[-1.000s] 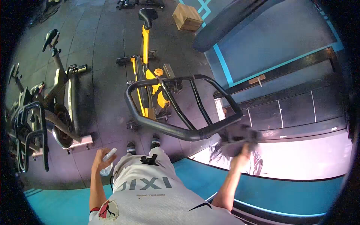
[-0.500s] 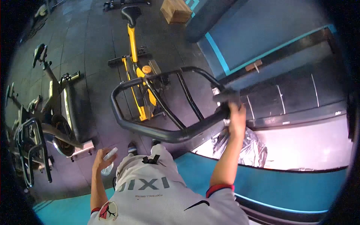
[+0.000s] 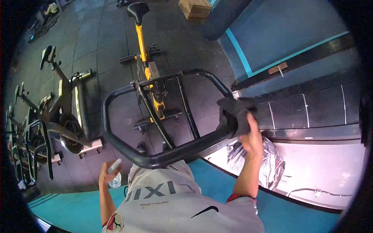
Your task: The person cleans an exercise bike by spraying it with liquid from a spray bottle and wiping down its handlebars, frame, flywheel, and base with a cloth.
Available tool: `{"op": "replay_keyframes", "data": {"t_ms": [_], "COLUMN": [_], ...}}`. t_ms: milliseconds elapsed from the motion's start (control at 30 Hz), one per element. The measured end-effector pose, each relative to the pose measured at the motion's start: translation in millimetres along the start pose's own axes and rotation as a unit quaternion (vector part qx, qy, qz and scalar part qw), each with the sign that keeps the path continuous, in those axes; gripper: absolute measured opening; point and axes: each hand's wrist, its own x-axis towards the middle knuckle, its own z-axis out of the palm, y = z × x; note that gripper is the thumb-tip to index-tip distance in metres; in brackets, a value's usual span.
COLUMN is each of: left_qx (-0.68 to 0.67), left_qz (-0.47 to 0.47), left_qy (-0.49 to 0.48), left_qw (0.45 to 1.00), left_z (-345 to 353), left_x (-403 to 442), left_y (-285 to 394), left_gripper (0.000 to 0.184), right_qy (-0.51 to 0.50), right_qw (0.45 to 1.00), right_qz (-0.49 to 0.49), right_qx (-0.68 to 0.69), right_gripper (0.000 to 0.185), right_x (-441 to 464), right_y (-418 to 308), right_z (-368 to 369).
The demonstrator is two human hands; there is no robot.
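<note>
My left hand [image 3: 105,173] is closed round a clear spray bottle [image 3: 115,179] with a white top, low at the left beside my trousers. A dark cloth [image 3: 237,112] is gripped in my right hand [image 3: 251,136], which presses it round the right side of a black handlebar frame [image 3: 167,156]. The frame is a large loop with two inner bars, in front of my body. Part of the right side of the bar is hidden under the cloth.
Beyond the handlebar stands a yellow exercise bike [image 3: 141,42]. More exercise bikes [image 3: 62,93] are at the left. A wooden box [image 3: 195,9] is at the top, a silvery plastic bag [image 3: 273,163] at the right. Far off at top left is a person [image 3: 51,9].
My right hand has moved up with the cloth from below the handlebar's right end onto the bar. The view has shifted, and the handlebar now appears lower and further left.
</note>
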Motion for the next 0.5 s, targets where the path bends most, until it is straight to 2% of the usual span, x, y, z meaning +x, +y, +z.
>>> {"op": "replay_keyframes", "data": {"t_ms": [33,67,133,167,200,233,300,367,400,500], "left_qx": [-0.021,-0.042,-0.024,-0.016,-0.012,-0.015,-0.021,-0.100,-0.230,-0.247], "left_qz": [-0.014,-0.027,0.001,0.015,-0.018,-0.017,-0.015,-0.023,-0.111,-0.102], "left_qy": [0.001,0.003,0.046,0.066,0.057,0.044,0.018,0.041,0.059,0.079], "left_qw": [1.000,0.999,0.999,0.998,0.998,0.999,0.999,0.994,0.965,0.961], "left_z": [6,13,31,41,51,61,76,90,101,126], "left_x": [-5,-10,-23,-33,-48,-56,-67,-73,-77,-67], "left_y": [-6,-12,-26,-37,-75,-91,-105,-103,-102,-59], "left_gripper": [0.014,0.020,0.032,0.039,0.054,0.054,0.053,0.056,0.055,0.044], "right_qy": [0.012,-0.034,-0.105,-0.130,-0.206,-0.281,-0.359,-0.370,-0.372,-0.209], "right_qw": [0.997,0.982,0.936,0.917,0.906,0.889,0.825,0.796,0.777,0.790], "right_qz": [0.044,0.090,0.131,0.126,0.152,0.175,0.139,0.048,0.004,-0.103], "right_qx": [-0.063,-0.164,-0.311,-0.356,-0.338,-0.317,-0.414,-0.476,-0.507,-0.567], "right_gripper": [0.060,0.059,0.056,0.055,0.055,0.055,0.058,0.064,0.067,0.078], "right_x": [26,64,144,173,197,217,248,271,279,309], "right_y": [-7,-7,4,7,7,6,8,13,19,54], "right_z": [-3,-11,-17,-14,-8,0,17,28,32,32]}}
